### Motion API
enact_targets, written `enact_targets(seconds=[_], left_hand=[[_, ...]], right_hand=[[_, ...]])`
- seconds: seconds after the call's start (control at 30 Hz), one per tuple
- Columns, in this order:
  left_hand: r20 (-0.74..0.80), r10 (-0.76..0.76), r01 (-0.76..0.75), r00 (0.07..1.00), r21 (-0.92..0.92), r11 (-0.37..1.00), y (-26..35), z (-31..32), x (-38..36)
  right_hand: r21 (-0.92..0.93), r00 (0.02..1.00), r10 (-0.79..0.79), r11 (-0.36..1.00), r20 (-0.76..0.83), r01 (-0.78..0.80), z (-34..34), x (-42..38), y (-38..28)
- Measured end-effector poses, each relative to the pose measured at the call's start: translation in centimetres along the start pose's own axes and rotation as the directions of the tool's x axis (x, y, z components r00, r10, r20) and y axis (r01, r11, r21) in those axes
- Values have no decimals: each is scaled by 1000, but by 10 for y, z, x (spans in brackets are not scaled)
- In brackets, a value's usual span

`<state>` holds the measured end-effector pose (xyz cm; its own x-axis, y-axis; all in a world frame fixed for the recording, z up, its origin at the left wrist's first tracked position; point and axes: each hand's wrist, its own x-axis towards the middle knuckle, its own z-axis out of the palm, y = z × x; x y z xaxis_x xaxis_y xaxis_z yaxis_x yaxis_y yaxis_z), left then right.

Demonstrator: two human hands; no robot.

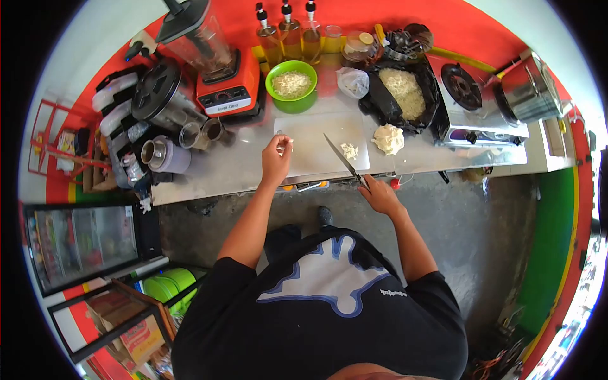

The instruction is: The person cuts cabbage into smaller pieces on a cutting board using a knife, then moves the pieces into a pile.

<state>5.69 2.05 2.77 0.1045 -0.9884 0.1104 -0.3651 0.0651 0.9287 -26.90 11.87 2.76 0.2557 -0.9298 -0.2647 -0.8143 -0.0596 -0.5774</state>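
Note:
My right hand [382,196] grips the handle of a kitchen knife [341,154], whose blade slants up and left over the white cutting board [310,144]. Above the board's left side, my left hand [277,156] is closed, with small whitish pieces showing at its fingers. A little pile of chopped pale pieces [349,151] lies on the board just right of the blade. Beside the board's right edge sits a pale, lobed clump [388,139]. Behind the board stands a green bowl [291,104] filled with shredded pale pieces [291,83].
A black plastic bag [378,101] full of pale shreds [403,94] stands behind the clump, near a clear plastic bag [352,83]. The gas stove [481,130] with a pot [529,88] is at right. A red blender [228,88], cups [192,136] and bottles [289,35] line the counter.

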Motion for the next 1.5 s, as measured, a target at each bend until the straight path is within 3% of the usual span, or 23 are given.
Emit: enact_targets(seconds=[0.1, 0.3, 0.37, 0.43, 0.57, 0.63, 0.7, 0.77, 0.9, 1.0, 1.07, 1.17, 1.5], left_hand=[[80, 12, -16, 997, 41, 999, -3, 15, -12], [246, 188, -224, 951, 128, 966, -15, 51, -25], [284, 157, -201, 946, 132, 971, -12, 55, -22], [327, 241, -336, 914, 276, 901, -9, 57, -17], [394, 263, -390, 881, 287, 875, -2, 46, -5], [433, 425, -562, 795, 260, 785, -1, 37, -3], [475, 404, -575, 782, 300, 761, -11, 28, -4], [499, 503, -695, 706, 349, 628, -21, 20, -7], [499, 456, -667, 737, 428, 610, -34, 11, -20], [471, 428, -632, 771, 492, 599, -36, 14, -21], [527, 466, -702, 710, 481, 525, -39, 12, -20], [570, 431, -708, 700, 473, 525, -36, 11, -21], [563, 393, -676, 727, 488, 552, -33, 11, -19]], right_hand=[[-52, 999, 23, 998, 34, -21, 1, -2, -1], [-133, 989, 57, 990, 135, -39, -8, -6, 4], [-121, 991, 74, 991, 109, -61, -5, -6, 14], [-113, 992, 88, 991, 87, -78, -8, -5, 14], [-110, 986, 154, 983, 61, -146, -14, 0, -10], [-105, 985, 159, 983, 71, -151, -12, 7, -22], [-63, 993, 110, 992, 35, -108, -7, 16, -32], [-45, 993, 112, 993, 32, -111, -1, 25, -44], [-19, 994, 98, 995, -39, -98, 12, 40, -64], [-72, 990, 142, 987, -1, -141, 16, 48, -80], [-99, 988, 150, 984, 23, -148, 16, 50, -87], [-147, 982, 181, 974, 63, -170, 10, 55, -97], [-281, 948, 274, 934, 161, -222, -6, 56, -116]])
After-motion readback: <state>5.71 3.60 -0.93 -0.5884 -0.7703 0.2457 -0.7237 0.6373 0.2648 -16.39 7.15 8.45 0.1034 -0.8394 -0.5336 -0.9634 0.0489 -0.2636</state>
